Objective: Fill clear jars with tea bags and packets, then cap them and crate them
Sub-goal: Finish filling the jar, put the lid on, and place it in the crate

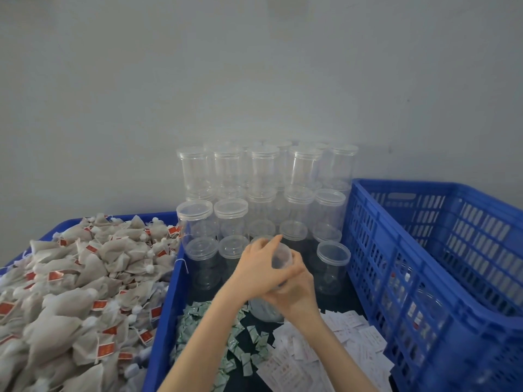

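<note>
Item: jar [278, 274], clear plastic, one in hand. We held it over the middle bin [165, 295], just near of the jar stack [263, 193] and above the green packets [226, 346] and white packets [339, 343].

Left hand [259, 268]: fingers curled over the lid [281, 257] at the jar's top, gripping its rim. Right hand [294, 292]: fingers wrapped round the body, just below the left hand and touching it. Whether we were opening or capping it we could not tell; the contents were hidden by our hands.

Orientation: long axis tilted, mouth up and away toward the stack, base [266, 311] down and toward us.

Handling, as we judged it: light, thin-walled, stiff enough to hold shape yet liable to flex if squeezed; smooth and somewhat slippery. Best held round the body with one hand, the lid turned by its rim with the other.

Also listed: tea bags [73, 292], soft and tagged in red, heaped in the left bin [56, 227]; a blue slatted crate [441, 250] at right, with a few jars dimly showing inside.
</note>
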